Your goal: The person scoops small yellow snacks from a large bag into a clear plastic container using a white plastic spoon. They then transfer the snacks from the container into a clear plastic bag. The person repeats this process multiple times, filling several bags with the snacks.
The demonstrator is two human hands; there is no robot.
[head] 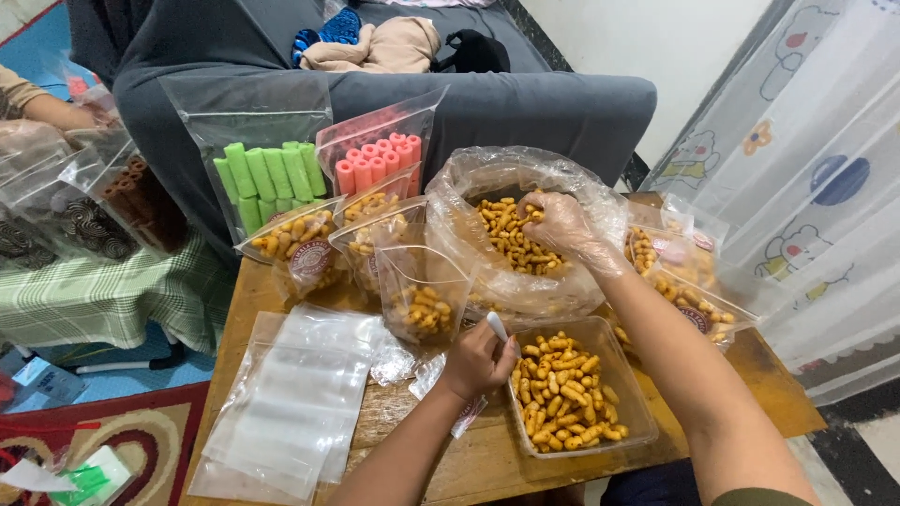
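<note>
From the head view, your right hand (561,225), gloved in thin plastic, was clenched on snacks inside the big bag (525,187) at the far side of the desk (487,459). Your left hand (478,361) gripped a white scoop handle (497,326), long axis pointing far-left, beside the near tub (614,361). Pieces could spill crossing the bag's floppy rim.

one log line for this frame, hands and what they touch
left hand: grips white utensil | right hand: gloved, inside big snack bag | clear tub: part full | table: wooden
</note>
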